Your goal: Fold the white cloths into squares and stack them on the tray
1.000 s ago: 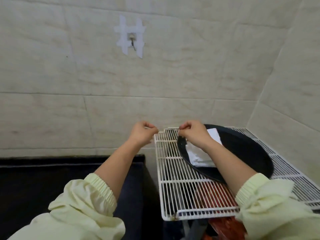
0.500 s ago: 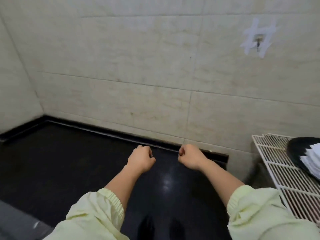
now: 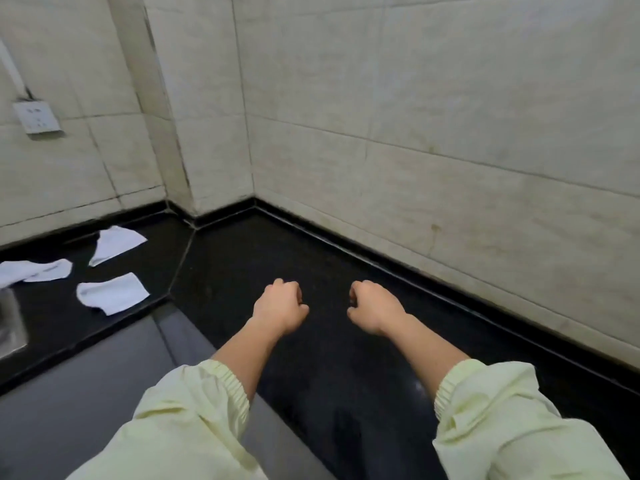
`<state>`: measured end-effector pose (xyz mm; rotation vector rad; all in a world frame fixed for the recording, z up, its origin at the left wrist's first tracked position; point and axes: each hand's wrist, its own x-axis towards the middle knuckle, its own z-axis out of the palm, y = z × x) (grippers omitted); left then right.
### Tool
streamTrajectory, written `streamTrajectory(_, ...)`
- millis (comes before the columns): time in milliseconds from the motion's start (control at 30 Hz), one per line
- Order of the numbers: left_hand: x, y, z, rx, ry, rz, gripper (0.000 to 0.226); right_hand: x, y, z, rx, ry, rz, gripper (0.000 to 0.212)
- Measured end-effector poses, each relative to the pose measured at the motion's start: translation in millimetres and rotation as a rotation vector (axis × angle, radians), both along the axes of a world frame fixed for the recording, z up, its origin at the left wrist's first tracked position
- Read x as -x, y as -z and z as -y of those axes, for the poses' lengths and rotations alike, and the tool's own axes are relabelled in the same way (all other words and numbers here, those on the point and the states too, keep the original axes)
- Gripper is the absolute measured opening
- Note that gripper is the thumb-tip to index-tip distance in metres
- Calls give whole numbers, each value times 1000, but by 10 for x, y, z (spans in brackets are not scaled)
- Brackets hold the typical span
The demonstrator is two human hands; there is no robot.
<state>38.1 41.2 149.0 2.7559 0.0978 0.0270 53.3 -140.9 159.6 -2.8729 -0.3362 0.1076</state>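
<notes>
I see both hands curled into loose fists above the black table (image 3: 329, 258), left hand (image 3: 281, 308) and right hand (image 3: 375, 308) side by side, holding nothing (pale yellow sleeves pushed up). Three white cloths (image 3: 111, 293) lie unfolded far left, well apart from them

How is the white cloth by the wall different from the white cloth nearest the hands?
The cloth by the wall lies farther back and looks partly lifted and pointed. The cloth nearest the hands lies flatter, near the counter's front edge, with a rounded end. Both are white, crumpled, unfolded, and touched by neither hand.
</notes>
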Motion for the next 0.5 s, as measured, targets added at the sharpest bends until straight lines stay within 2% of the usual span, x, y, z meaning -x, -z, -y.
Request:
streamTrajectory(300,-686,156,-1515,102,-208,0,19,-1056,139,-1616,-8,-208,2,19)
streamTrajectory(500,-1267,220,-2440,134,-363,5,21,-1786,216,-2659,-6,-293,-31,27)
